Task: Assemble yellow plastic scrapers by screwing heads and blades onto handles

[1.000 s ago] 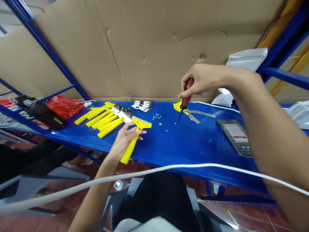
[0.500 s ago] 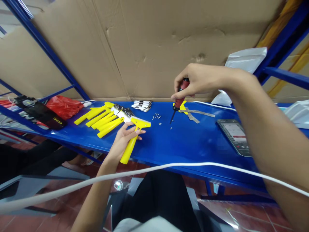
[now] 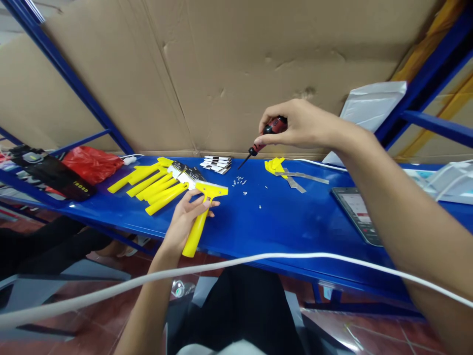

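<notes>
My left hand is closed round the neck of a yellow scraper, its wide head pointing away from me over the table's front edge. In my right hand is a red and black screwdriver, tilted so its dark tip points down and left. The tip hangs above a small scatter of screws on the blue table; whether a screw sits on it is too small to tell. Left of the held scraper lies a row of several yellow scrapers with black and white printed cards at their heads.
A stack of folded white cards lies at the back. Yellow pieces and grey strips are to its right. A phone lies under my right forearm. A white cable crosses in front. A red bag sits left.
My right hand has lifted the screwdriver off the table area near the loose screws and swung its tip left, towards the screw scatter. The left hand holds the scraper nearly as before.
</notes>
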Tool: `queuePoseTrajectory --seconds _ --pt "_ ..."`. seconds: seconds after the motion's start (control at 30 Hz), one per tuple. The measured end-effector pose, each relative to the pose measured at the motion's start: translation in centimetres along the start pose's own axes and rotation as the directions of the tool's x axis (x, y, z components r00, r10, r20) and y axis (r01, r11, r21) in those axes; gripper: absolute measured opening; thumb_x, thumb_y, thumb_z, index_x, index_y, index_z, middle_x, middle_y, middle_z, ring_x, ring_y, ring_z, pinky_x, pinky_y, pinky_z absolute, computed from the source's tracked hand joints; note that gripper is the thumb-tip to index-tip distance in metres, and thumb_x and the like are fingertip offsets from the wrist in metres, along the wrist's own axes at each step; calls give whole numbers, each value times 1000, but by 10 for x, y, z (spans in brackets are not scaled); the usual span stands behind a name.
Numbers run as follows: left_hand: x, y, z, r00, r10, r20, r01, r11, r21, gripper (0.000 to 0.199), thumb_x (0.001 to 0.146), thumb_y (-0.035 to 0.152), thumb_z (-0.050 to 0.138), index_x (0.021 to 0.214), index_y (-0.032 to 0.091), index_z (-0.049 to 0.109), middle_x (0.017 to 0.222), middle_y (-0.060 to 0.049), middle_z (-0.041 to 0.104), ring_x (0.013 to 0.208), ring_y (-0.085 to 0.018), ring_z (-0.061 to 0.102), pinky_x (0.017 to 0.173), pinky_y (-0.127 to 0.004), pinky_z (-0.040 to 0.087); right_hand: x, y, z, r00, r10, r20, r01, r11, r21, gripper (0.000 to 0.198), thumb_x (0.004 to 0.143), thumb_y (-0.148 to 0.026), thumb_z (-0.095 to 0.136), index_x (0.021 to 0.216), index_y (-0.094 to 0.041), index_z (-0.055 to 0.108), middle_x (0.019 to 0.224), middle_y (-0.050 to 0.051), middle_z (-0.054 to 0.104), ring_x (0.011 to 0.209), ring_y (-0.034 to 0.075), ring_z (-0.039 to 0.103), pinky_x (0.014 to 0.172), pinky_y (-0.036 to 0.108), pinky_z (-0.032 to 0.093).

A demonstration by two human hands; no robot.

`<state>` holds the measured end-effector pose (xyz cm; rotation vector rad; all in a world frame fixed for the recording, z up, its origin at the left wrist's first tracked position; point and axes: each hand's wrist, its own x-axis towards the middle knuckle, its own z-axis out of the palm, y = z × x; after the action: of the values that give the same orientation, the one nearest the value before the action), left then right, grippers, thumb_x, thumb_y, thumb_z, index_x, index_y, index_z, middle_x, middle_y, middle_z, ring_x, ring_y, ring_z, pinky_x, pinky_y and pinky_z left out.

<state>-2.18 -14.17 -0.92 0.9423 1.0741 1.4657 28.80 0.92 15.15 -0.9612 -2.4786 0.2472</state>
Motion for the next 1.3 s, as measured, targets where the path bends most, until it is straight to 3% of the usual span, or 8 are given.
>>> queuePoseTrajectory --seconds 0.27,0.43,0.67,0.97,1.3 --pt "-1 -1 -2 1000 15 12 -15 1000 22 63 79 28 103 122 19 59 110 -14 86 103 -30 84 75 -30 64 10 19 25 996 -14 -87 17 1000 24 53 90 -80 79 100 -28 80 96 7 80 90 28 68 78 40 45" --pt "1 -5 -8 998 36 47 -38 999 33 59 82 29 102 123 19 61 112 -14 85 103 -31 85 74 -31 63 12 23 34 999 8 -47 -6 1000 27 48 92 -74 80 99 -27 79 93 7 79 86 26 67 76 38 44" --pt "-6 -6 1 997 71 4 -71 997 -1 56 86 28 99 126 19 61 117 -15 84 110 -34 84 72 -30 62 17 34 46 1000 11 8 -12 998 56 50 91 -76 79 98 -26 79 93 7 79 84 25 68 75 38 46" --pt "-5 -3 -2 1000 17 26 -17 1000 5 54 88 26 97 128 19 60 117 -14 83 109 -32 84 75 -32 63 18 39 50 1000 9 11 -10 998 66 53 92 -80 76 98 -27 79 95 8 81 86 28 70 76 40 48" --pt "-7 -4 3 999 43 -5 -43 999 -4 54 87 26 97 126 19 61 117 -15 83 108 -32 84 73 -30 62 18 44 50 999 26 19 -26 999 38 54 90 -81 76 98 -28 80 95 8 81 86 28 70 76 40 48"
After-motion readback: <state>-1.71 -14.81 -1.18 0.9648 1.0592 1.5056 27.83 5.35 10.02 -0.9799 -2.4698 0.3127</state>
